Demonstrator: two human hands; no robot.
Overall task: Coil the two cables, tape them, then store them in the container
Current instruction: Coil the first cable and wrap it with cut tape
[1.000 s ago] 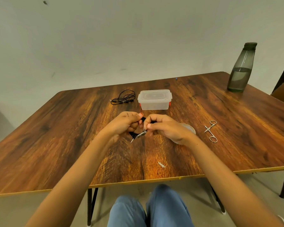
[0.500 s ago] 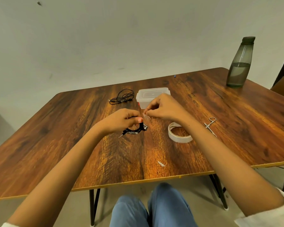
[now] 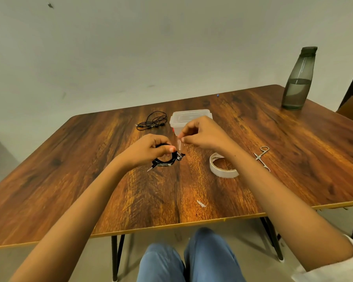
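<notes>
The left hand [image 3: 149, 151] holds a coiled cable [image 3: 164, 160] just above the middle of the table [image 3: 69, 180]. Its fingers [image 3: 170, 148] are curled around the top of the coil. The coiled cable is thin and black, wound into a small tight ring, with a metal plug jutting out at the lower left and another metal end at the right. The right hand [image 3: 202, 133] is just beside it, its fingers [image 3: 184, 137] pinching a short clear strip of tape [image 3: 179, 145] that hangs down toward the coil. A second cable [image 3: 153, 123], black and loosely tangled, lies further back beside the lidded clear plastic container [image 3: 192, 116]. The pale roll of tape [image 3: 222, 170] lies flat under the right wrist, with small metal scissors [image 3: 262, 157] near it.
</notes>
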